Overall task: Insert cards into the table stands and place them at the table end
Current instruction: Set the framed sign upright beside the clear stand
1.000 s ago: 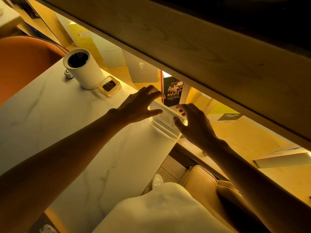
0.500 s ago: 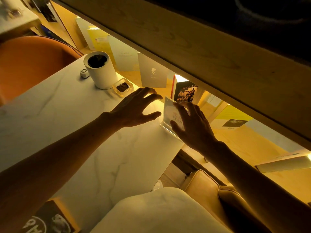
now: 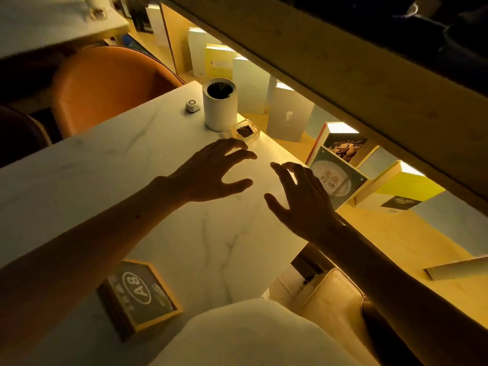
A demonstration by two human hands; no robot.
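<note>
A clear table stand (image 3: 336, 178) with a round-patterned card in it stands upright at the far right end of the white marble table (image 3: 111, 175). My right hand (image 3: 301, 202) hovers just left of the stand, fingers spread, holding nothing; whether its fingertips still touch the stand I cannot tell. Further left, my left hand (image 3: 214, 173) floats over the tabletop with spread, empty fingers. A wooden-framed sign marked A8 (image 3: 140, 297) lies flat near the table's front edge.
A white cylindrical cup (image 3: 220, 107), a small white button device (image 3: 192, 105) and a small clear dish of dark bits (image 3: 245, 130) sit at the table's far end. Books line the lit shelf (image 3: 287, 114) behind. An orange chair (image 3: 111, 85) stands left, a tan seat (image 3: 335, 299) lower right.
Both hands have drawn back from the stand, which now stands upright at the table end on its own. The view has shifted so the A8 sign shows fully.
</note>
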